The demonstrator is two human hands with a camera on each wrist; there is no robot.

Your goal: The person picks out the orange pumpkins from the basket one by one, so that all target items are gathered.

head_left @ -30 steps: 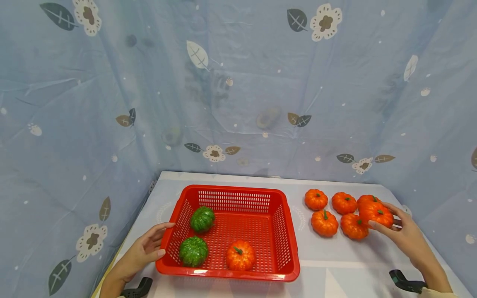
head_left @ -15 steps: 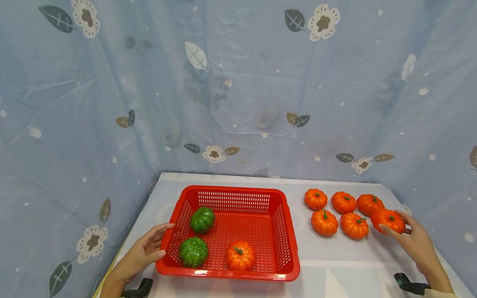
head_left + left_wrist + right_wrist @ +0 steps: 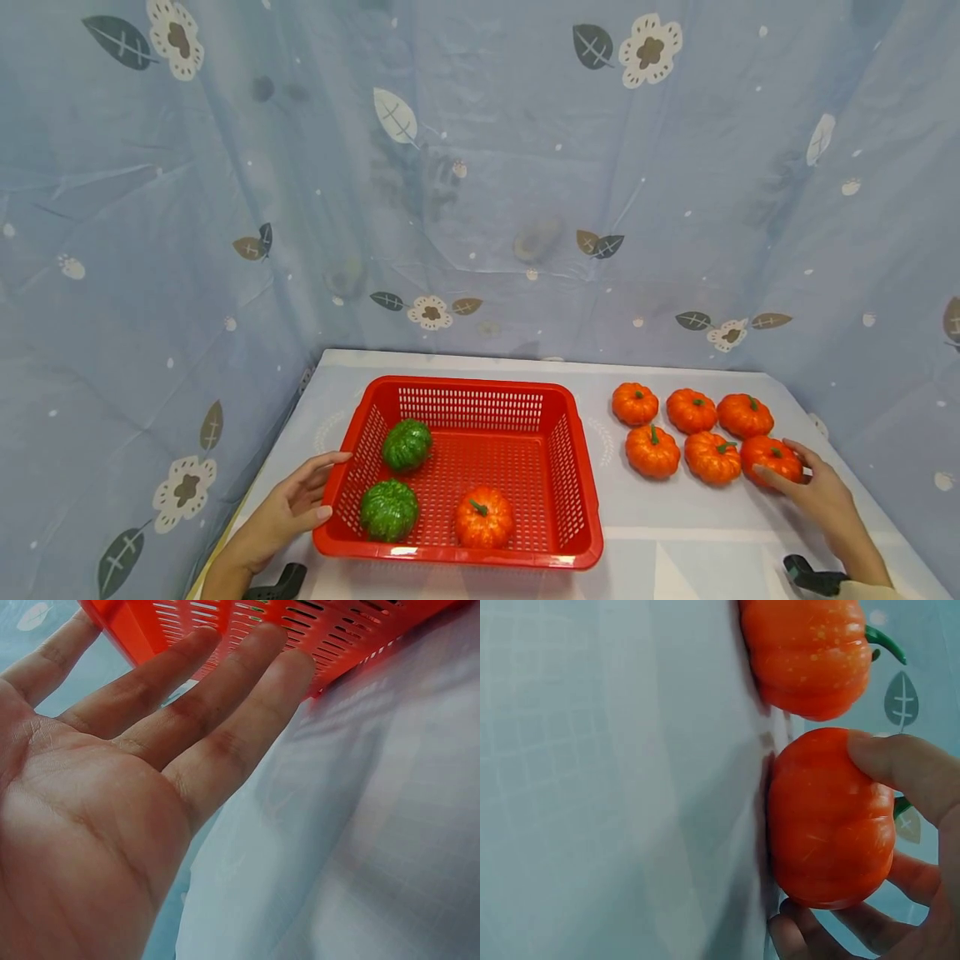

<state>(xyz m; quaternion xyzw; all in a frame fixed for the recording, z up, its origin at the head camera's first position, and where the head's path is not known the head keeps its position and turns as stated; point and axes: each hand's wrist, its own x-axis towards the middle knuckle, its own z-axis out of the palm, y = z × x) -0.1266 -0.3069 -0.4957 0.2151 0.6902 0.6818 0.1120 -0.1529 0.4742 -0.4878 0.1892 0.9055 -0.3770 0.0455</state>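
Observation:
My right hand (image 3: 821, 492) holds a small orange toy pumpkin (image 3: 829, 817) at the table's right side, thumb on one side and fingers curled round the other. The pumpkin is down at the tabletop, at the near right end of a group of several like it. My left hand (image 3: 288, 508) is at the left side of a red plastic basket (image 3: 457, 554). In the left wrist view its fingers (image 3: 232, 750) reach out nearly straight, fingertips right at the slotted wall. Two green pumpkins (image 3: 407, 445) and one orange pumpkin (image 3: 484, 518) lie in the basket.
Several orange pumpkins (image 3: 712, 457) stand in two rows on the white table (image 3: 660, 533), right of the basket. A blue curtain (image 3: 480, 167) with leaves and flowers encloses the table at the back and both sides.
My right hand has moved the orange pumpkin right, then down to the tabletop at the end of the near row. The left hand and basket have stayed in place.

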